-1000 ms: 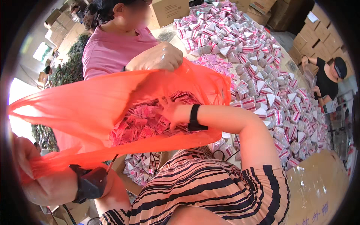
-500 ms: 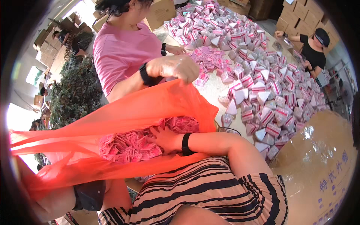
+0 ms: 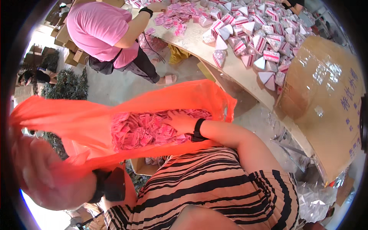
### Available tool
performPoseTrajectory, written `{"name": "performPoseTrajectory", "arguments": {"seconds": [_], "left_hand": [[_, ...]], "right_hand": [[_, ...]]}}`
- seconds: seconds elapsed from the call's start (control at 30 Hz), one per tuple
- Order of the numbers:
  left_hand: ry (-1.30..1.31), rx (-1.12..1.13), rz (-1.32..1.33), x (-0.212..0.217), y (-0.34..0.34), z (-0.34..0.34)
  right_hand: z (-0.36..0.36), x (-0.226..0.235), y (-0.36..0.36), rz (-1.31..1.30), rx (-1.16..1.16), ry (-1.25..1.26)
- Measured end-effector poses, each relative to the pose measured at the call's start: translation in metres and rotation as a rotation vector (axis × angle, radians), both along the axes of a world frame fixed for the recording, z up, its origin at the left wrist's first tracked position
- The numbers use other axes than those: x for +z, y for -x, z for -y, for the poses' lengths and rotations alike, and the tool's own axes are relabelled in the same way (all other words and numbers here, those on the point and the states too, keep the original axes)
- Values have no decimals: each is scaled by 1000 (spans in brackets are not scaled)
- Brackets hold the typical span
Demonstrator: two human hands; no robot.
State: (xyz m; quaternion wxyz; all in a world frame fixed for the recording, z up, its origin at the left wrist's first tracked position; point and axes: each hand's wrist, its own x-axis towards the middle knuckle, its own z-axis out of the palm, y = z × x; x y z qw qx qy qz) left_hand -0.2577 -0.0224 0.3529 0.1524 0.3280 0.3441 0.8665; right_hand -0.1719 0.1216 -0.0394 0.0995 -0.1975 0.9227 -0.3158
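A large orange plastic bag (image 3: 96, 119) is stretched open in front of me and holds a heap of small pink packets (image 3: 142, 128). My left hand (image 3: 46, 176), close to the camera and blurred, grips the bag's near left rim. My right hand (image 3: 182, 122), with a black band at the wrist, reaches inside the bag and rests flat on the packets. I cannot tell whether it grasps any.
A person in a pink top (image 3: 103, 30) stands at a long pale table (image 3: 237, 69) covered with pink and white triangular packs (image 3: 260, 38). A taped brown carton (image 3: 329, 99) sits at the right. Cardboard boxes (image 3: 73, 57) and greenery (image 3: 65, 82) lie at the left.
The person in pink let go of the bag and moved off to the table. My view swung down and right; my right hand stays among the packets.
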Motion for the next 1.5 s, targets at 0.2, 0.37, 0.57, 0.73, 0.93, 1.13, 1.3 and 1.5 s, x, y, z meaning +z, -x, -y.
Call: {"name": "performPoseTrajectory", "arguments": {"seconds": [0.2,0.37,0.57,0.73,0.93,1.13,1.3,1.5], "left_hand": [[242,-10,-19,21,-5,-29],[504,546,-91,9,-3,50],[833,633,-51,20,-51,66],[735,400,100,10,-66,65],[991,256,48,-20,-67,11],[916,149,171,-62,-48,5],[906,112,233,-72,-44,-4],[956,4,320,-107,-37,-11]], "right_hand": [[-8,2,-54,-110,-275,-16],[-40,99,-115,-142,-500,281],[-57,149,-180,-598,-1006,-252],[-37,38,-206,323,-1315,185],[-30,-26,-187,495,-1148,804],[-31,10,-164,217,-1086,597],[-54,37,-191,328,-1110,514],[-77,28,-224,372,-1117,538]]}}
